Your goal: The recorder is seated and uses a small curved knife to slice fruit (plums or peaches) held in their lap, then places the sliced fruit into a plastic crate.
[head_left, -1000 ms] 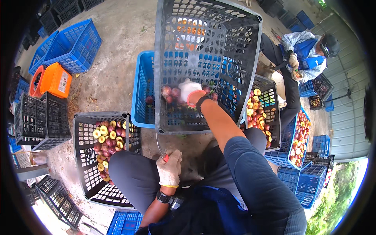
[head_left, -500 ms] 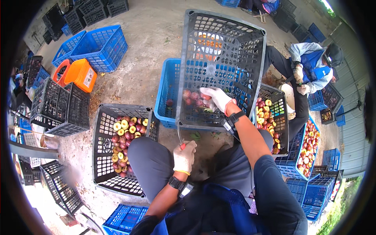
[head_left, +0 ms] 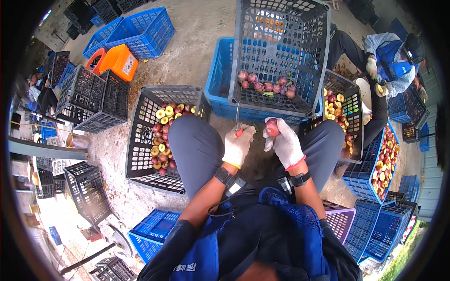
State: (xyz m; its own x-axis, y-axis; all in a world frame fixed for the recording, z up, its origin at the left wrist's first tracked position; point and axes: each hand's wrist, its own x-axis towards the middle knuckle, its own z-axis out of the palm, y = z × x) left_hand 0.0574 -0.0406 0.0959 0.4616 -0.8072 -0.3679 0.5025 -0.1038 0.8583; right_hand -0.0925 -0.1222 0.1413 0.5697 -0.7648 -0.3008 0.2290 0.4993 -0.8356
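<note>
My left hand [head_left: 238, 149], in a white glove, is closed round the red handle of a curved knife [head_left: 238, 114], its thin blade pointing up and away from me. Beside it, my gloved right hand [head_left: 288, 147] grips a whole dark-red plum [head_left: 272, 127], apart from the blade. Beyond both hands, a black crate [head_left: 281, 105] rests tilted toward me on a blue crate [head_left: 219, 89]. Several whole plums [head_left: 268, 87] and a few leaves lie along its near side. By my left knee, a black crate [head_left: 139, 119] holds plums, many cut open to yellow flesh [head_left: 161, 114].
At my right, another black crate [head_left: 357, 100] and a blue crate [head_left: 358, 166] contain cut plums. A person [head_left: 393, 61] in white gloves sits at the far right, handling a cut fruit. An orange bucket [head_left: 123, 63] and stacked crates [head_left: 86, 91] stand at the left.
My right hand has drawn back from the tilted black crate toward my lap, with a plum now in its grip. My left hand still holds the knife. The view has shifted.
</note>
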